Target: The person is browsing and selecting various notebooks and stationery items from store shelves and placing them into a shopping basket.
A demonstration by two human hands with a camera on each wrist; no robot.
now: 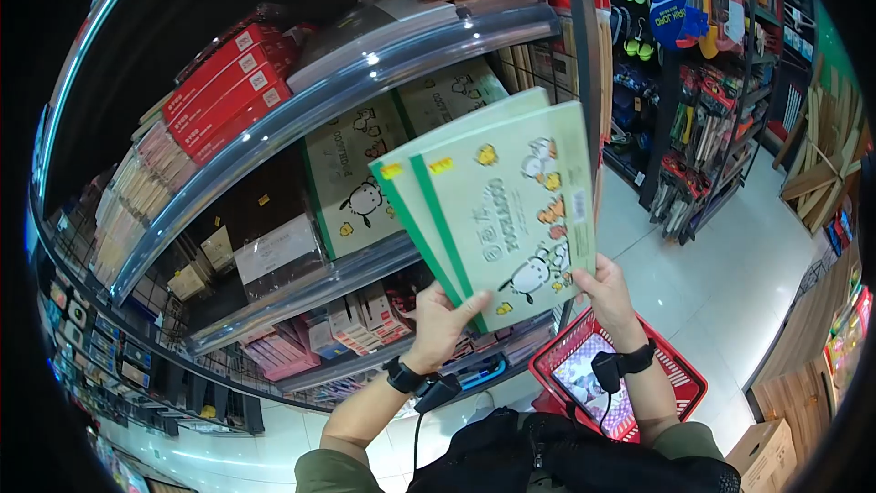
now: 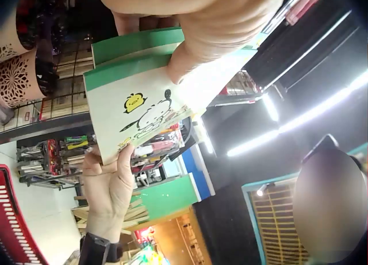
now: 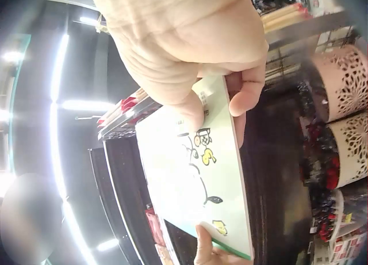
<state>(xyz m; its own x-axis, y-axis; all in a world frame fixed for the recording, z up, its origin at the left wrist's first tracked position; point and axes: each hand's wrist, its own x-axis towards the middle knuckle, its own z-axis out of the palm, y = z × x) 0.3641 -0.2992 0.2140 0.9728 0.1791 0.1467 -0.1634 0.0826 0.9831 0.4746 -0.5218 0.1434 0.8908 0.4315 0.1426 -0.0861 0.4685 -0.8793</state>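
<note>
Two pale-green notebooks with darker green spines and cartoon dog and chick prints are fanned out in front of me. The front notebook (image 1: 511,219) overlaps the back notebook (image 1: 401,205), whose left and top edges show. My left hand (image 1: 438,324) grips both at the lower spine end, its thumb (image 2: 183,60) lying on the front cover. At the lower right edge, my right hand (image 1: 610,292) pinches the front notebook, thumb on the cover and fingers (image 3: 247,98) behind. Matching notebooks (image 1: 351,210) stand on the shelf just behind.
Tiered shelving (image 1: 365,260) on the left carries red boxes (image 1: 224,96) and paper goods. Below my right forearm is a red shopping basket (image 1: 689,393) with a colourful printed item inside. Hanging-goods racks (image 1: 703,137) and wood strips (image 1: 826,155) stand across the tiled aisle (image 1: 716,265).
</note>
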